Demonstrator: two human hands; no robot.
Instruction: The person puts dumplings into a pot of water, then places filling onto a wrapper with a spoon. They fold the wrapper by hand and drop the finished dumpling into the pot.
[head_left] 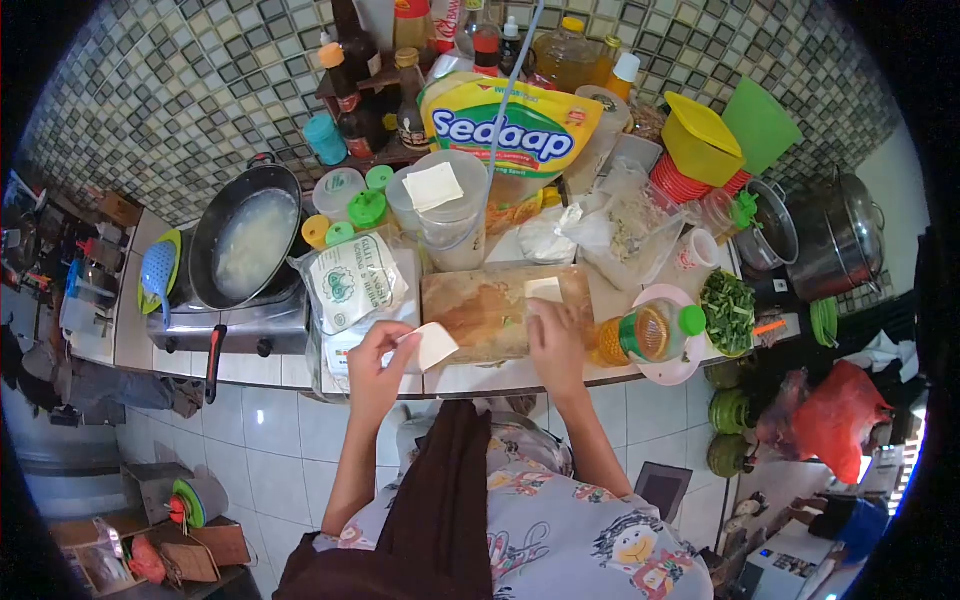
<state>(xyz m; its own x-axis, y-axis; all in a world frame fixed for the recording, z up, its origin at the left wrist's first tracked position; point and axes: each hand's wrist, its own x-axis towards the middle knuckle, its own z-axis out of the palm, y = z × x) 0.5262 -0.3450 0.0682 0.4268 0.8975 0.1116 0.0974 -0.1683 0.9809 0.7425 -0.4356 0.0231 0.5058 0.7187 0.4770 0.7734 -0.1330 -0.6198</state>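
My left hand (375, 368) pinches a thin, pale square sheet (436, 346), like a dumpling wrapper, at the near left corner of the wooden cutting board (470, 310). Over the board's right part, my right hand (556, 350) has its fingers drawn together, pointing down. Just beyond those fingertips a second pale square wrapper (543, 288) lies on the board; whether the fingers grip its near edge is hidden. Another white square (433, 187) rests on top of a clear plastic container (455, 235) behind the board.
Left of the board stand a white printed plastic packet (355, 280) and a pan of whitish contents (250, 240) on the stove (240, 330). To the right are an oil bottle (650, 333), a pink plate (675, 372) and chopped greens (727, 312). A yellow Sedaap pouch (510, 130) stands behind.
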